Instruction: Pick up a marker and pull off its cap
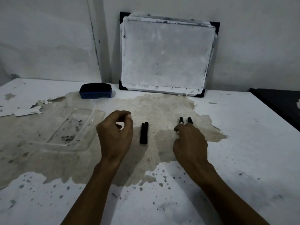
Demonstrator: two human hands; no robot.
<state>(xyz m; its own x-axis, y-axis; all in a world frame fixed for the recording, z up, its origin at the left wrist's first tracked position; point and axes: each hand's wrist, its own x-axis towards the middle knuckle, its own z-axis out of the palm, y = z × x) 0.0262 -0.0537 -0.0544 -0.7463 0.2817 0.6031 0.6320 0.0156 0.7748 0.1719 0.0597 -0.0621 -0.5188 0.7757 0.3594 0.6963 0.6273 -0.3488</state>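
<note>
Two black markers (144,133) lie side by side on the table (243,143), between the hands and touching each other, seemingly capped and set down. The left hand (116,132) hovers just left of them, its fingers curled with thumb and forefinger nearly meeting, pinching nothing that shows. The right hand (190,142) rests over two more dark pens (185,121) to the right, whose far ends poke out past the knuckles; its fingers bend down onto them, but whether they grip or only touch I cannot tell. So one pair looks dealt with and the other is in hand. The tabletop is white laminate, peeled away in a wide patch to rough, grainy beige board. At the far edge a smeared whiteboard (164,54) with black corner caps leans on the wall, a blue felt eraser (95,93) to its left. A clear plastic tray (71,127), flat and smudged, lies at left.
</note>
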